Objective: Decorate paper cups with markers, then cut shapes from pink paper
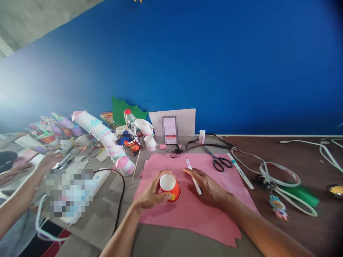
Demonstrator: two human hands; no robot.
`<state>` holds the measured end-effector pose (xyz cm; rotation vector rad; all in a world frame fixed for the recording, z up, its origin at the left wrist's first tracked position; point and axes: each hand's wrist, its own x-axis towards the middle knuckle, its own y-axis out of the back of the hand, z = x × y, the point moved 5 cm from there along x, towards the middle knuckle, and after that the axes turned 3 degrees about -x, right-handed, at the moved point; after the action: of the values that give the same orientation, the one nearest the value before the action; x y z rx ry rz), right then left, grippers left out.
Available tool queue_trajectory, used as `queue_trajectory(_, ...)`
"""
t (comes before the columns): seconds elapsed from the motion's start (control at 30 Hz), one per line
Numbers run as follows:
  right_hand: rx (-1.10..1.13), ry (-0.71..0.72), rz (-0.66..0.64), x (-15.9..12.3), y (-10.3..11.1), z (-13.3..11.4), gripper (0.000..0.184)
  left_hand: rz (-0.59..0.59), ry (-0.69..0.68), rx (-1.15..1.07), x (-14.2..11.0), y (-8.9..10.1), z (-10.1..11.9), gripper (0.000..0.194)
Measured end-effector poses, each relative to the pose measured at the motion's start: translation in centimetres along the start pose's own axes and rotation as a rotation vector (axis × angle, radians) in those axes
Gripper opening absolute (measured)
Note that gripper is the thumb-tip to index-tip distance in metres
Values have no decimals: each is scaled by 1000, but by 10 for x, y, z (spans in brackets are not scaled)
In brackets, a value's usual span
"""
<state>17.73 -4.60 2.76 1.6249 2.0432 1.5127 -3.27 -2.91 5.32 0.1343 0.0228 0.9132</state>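
A red paper cup stands upside down on a stack of pink paper sheets, its white base facing up. My left hand is wrapped round the cup from the left, thumb across its front. To the right of the cup, my right hand rests low over the pink sheets. It holds a white marker, whose pink tip points up and away from me. The tips of some of my right fingers are hidden. Beyond that hand lie black-handled scissors, near the far right corner of the sheets.
A white pen-like stick lies along the sheets' right edge. Cables and a keychain figure are at the right. Decorated paper cups lean in a joined row at the left. A co-worker's hand reaches in from the left. A phone stands at the back.
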Motion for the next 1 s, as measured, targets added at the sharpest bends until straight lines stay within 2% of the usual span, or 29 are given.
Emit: queue_trajectory(1.0, 20, -20, 11, 0, 2, 0, 55, -52, -39, 8, 1, 3, -3, 67)
